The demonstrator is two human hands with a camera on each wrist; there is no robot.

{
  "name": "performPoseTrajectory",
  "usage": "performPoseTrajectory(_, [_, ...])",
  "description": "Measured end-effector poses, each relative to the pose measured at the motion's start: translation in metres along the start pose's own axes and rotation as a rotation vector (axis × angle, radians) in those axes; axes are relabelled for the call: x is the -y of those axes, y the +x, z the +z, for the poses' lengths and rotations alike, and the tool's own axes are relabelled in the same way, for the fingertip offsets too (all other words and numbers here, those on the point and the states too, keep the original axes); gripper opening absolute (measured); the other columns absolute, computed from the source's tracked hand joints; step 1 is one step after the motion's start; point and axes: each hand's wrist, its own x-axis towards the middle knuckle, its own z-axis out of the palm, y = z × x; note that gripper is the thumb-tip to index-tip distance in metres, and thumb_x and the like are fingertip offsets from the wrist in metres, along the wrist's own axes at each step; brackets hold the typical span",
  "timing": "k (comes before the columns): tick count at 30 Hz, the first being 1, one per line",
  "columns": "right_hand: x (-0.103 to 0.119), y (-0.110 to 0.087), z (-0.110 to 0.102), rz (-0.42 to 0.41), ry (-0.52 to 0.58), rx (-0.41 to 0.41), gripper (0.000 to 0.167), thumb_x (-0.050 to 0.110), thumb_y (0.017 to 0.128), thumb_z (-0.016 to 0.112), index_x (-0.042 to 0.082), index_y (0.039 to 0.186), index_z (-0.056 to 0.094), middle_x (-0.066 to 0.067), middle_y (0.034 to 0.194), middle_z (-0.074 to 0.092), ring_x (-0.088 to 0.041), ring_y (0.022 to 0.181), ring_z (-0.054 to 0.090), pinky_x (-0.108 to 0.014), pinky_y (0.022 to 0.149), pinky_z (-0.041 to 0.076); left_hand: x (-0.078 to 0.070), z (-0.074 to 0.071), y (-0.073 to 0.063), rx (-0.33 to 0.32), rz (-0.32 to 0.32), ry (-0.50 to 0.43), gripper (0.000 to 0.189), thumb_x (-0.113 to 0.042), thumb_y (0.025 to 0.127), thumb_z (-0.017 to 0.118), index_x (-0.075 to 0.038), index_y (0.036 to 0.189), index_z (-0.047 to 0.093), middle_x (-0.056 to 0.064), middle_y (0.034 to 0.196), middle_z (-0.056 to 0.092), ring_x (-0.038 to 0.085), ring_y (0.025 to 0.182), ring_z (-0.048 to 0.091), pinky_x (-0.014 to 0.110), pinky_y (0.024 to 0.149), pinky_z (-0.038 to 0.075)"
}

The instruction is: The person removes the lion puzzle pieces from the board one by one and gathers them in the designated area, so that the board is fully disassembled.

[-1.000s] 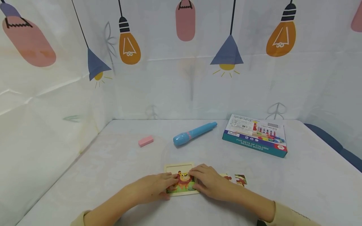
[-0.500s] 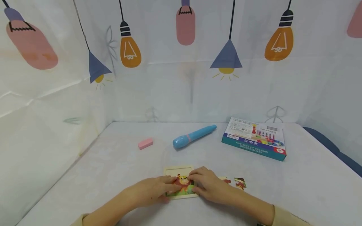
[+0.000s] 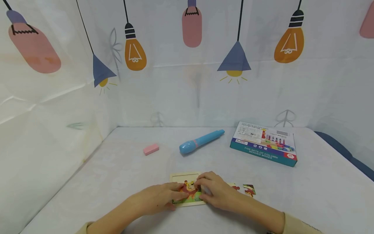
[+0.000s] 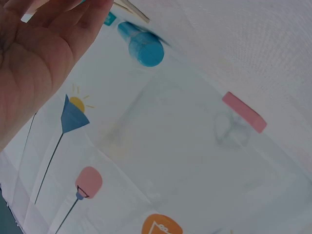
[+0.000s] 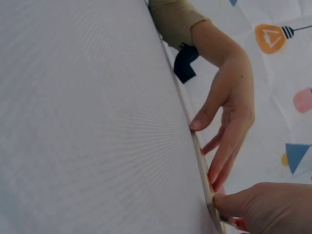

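A light wooden puzzle tray (image 3: pixel 179 177) with a lion picture (image 3: pixel 190 186) lies near the table's front; its top strip shows bare wood. My left hand (image 3: pixel 163 196) rests on the picture's left side with its fingers fairly straight, thumb near the tray's lower left corner. At the right edge, my right hand (image 3: pixel 217 191) bends its fingers over the picture and pinches a puzzle piece (image 5: pixel 228 220), mostly hidden by the fingers. In the right wrist view the left fingers (image 5: pixel 229 151) reach down to the thin tray edge. Loose puzzle pieces (image 3: pixel 249 189) lie beyond the right wrist.
A pink eraser-like block (image 3: pixel 151 149) and a blue toy microphone (image 3: pixel 201 141) lie behind the tray. At the back right sits a flat boxed toy set (image 3: pixel 263 144). A white printed curtain (image 3: pixel 175 94) hangs behind the white table (image 3: pixel 117 169).
My left fingers have slid slightly to the right and down over the picture. The right fingertips have shifted a little at the tray's right side. The head view has tilted slightly.
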Motion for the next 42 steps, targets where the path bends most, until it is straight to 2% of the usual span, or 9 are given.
performPoseTrajectory(6, [0.0009,0.0005,-0.0009,0.022,-0.044,-0.008,0.040,0.023,0.081,0.070,0.013,0.119,0.058,0.004,0.113,0.051,-0.012,0.105,0.043,-0.034,0.090,0.041,-0.0012,-0.0002,0.0003,0.011,-0.012,0.006,0.050,-0.028,0.083,0.067,-0.028,0.130,0.053,0.005,0.133,0.049,0.017,0.121,0.046,0.033,0.086,0.047])
performPoseTrajectory(14, [0.0029,-0.0002,-0.0018,0.075,-0.020,-0.005,0.053,0.024,0.081,0.070,0.010,0.128,0.051,0.002,0.111,0.048,-0.011,0.103,0.041,-0.033,0.088,0.042,-0.0025,-0.0018,0.0009,0.029,-0.024,-0.003,0.049,-0.028,0.083,0.066,-0.029,0.130,0.052,0.005,0.133,0.049,0.018,0.121,0.046,0.034,0.086,0.047])
performPoseTrajectory(23, [0.0022,-0.0005,-0.0013,0.002,-0.036,-0.037,0.046,0.020,0.080,0.070,0.017,0.124,0.056,0.007,0.104,0.048,-0.010,0.098,0.040,-0.030,0.083,0.041,-0.0030,-0.0010,0.0007,0.029,-0.026,0.001,0.048,-0.028,0.084,0.066,-0.028,0.130,0.053,0.005,0.133,0.049,0.018,0.121,0.046,0.034,0.087,0.047])
performPoseTrajectory(32, [0.0016,-0.0022,-0.0031,-0.009,-0.028,-0.011,0.038,0.017,0.086,0.063,0.024,0.123,0.056,0.008,0.100,0.050,-0.008,0.097,0.042,-0.028,0.082,0.042,-0.0042,-0.0022,0.0014,0.033,-0.026,0.002,0.048,-0.028,0.084,0.066,-0.027,0.130,0.053,0.006,0.134,0.049,0.018,0.122,0.045,0.034,0.088,0.046])
performPoseTrajectory(42, [0.0011,-0.0010,-0.0042,-0.002,-0.014,-0.003,0.033,0.011,0.088,0.059,0.026,0.117,0.059,0.013,0.090,0.053,-0.004,0.086,0.046,-0.022,0.076,0.044,-0.0036,-0.0015,0.0014,0.023,-0.018,0.002,0.047,-0.028,0.085,0.065,-0.027,0.130,0.053,0.006,0.133,0.049,0.018,0.121,0.046,0.034,0.088,0.046])
